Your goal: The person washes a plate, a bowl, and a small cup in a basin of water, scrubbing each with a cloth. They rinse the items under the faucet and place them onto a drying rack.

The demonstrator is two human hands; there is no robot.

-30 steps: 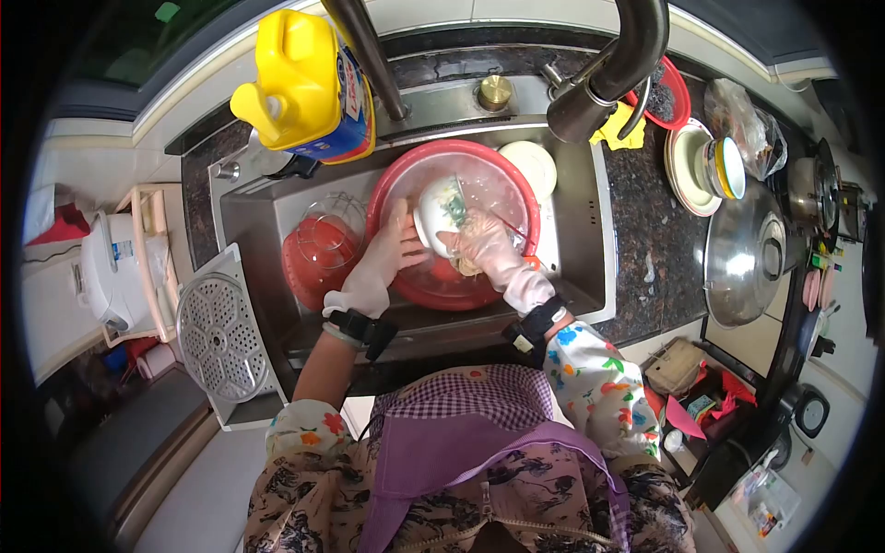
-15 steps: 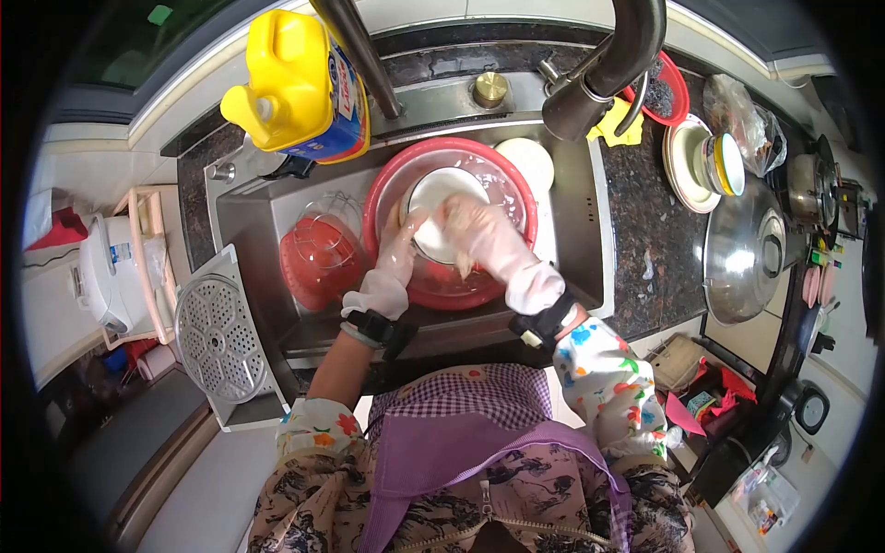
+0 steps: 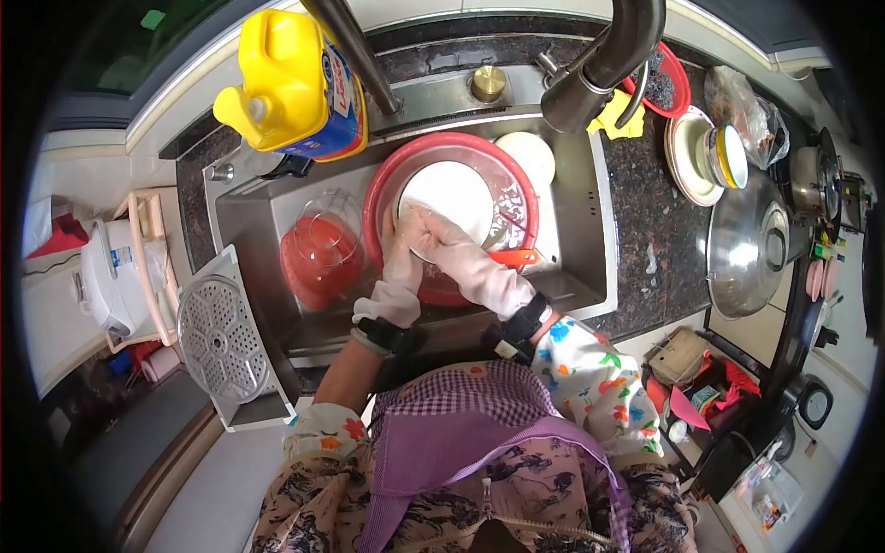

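A round white bowl (image 3: 454, 195) is held over the red basin (image 3: 518, 164), its pale surface facing up. My left hand (image 3: 402, 241), in a thin see-through glove, grips the bowl's left edge. My right hand (image 3: 444, 241), gloved the same way, is closed at the lower left rim, close beside the left. Whether a cloth is under its fingers is hidden. Soapy water shows in the basin right of the bowl. An orange handle (image 3: 516, 258) lies at the basin's lower right edge, just past my right wrist.
In the sink's left part lies a red colander (image 3: 318, 276) with a wire rack (image 3: 329, 226) on it. A white dish (image 3: 527, 158) sits behind the basin. The tap (image 3: 576, 97) overhangs at the back. A yellow jug (image 3: 286, 92) stands back left; stacked bowls (image 3: 696, 161) and a steel lid (image 3: 745, 244) lie right.
My right hand has moved left and down, from over the bowl's middle to its lower left rim. The bowl has tilted slightly, and the orange handle has come into sight.
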